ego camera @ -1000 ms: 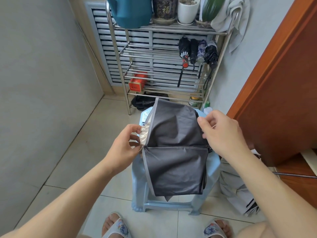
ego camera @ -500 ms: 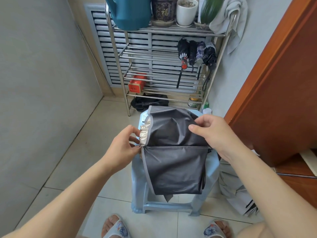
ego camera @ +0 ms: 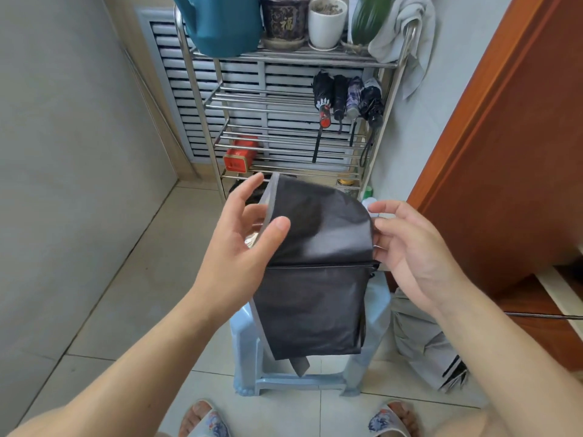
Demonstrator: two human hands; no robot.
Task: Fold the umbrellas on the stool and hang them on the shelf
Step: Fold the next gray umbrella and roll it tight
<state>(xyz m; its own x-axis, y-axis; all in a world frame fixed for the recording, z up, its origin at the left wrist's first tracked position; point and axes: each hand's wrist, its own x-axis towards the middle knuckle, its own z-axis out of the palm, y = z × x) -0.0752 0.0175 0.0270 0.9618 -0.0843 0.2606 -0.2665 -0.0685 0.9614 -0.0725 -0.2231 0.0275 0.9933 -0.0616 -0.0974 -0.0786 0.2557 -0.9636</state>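
A black folding umbrella (ego camera: 315, 279) hangs half-collapsed in the air above a light blue plastic stool (ego camera: 377, 310). My left hand (ego camera: 243, 241) holds its grey-trimmed left edge, thumb on the front of the cloth and fingers spread behind it. My right hand (ego camera: 410, 250) pinches the canopy's right edge near the rib ends. A strap dangles from the bottom of the cloth. The steel shelf (ego camera: 202, 121) stands behind, with several folded umbrellas (ego camera: 347, 99) hanging at its right end.
A grey-white umbrella (ego camera: 422, 345) lies on the floor right of the stool. A red tin (ego camera: 239, 156) sits on a lower shelf rack, pots and a teal container on top. A wooden door (ego camera: 504, 152) is close on the right, a wall on the left.
Both hands have risen, lifting the black umbrella off the stool. My left hand has moved up along the left edge and its fingers have spread.
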